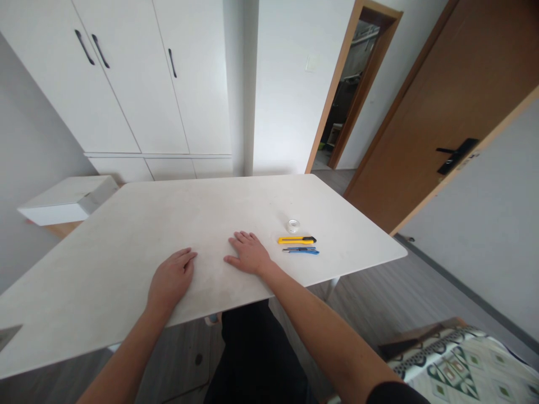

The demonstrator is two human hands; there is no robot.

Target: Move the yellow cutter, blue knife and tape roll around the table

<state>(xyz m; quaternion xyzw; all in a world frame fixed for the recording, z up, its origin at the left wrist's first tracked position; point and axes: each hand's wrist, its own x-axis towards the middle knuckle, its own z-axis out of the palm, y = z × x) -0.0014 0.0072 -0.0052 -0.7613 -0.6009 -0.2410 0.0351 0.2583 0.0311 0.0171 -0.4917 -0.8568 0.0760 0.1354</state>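
Note:
My left hand [170, 278] lies flat, palm down, on the white table [168, 224] near its front edge, holding nothing. My right hand [248, 253] also rests flat on the table, fingers stretched out and empty. Just right of my right hand lie a yellow utility knife [297, 240] and, a little nearer to me, a blue utility knife [301, 251]. A small roll of clear tape [293, 225] sits just beyond the yellow knife. Neither hand touches these things.
White cupboards [138, 78] stand behind the table. A low white box [67, 199] sits at the far left. A brown door [446, 123] stands open at the right, beside a doorway [353, 90]. A patterned cushion [458, 365] lies at lower right.

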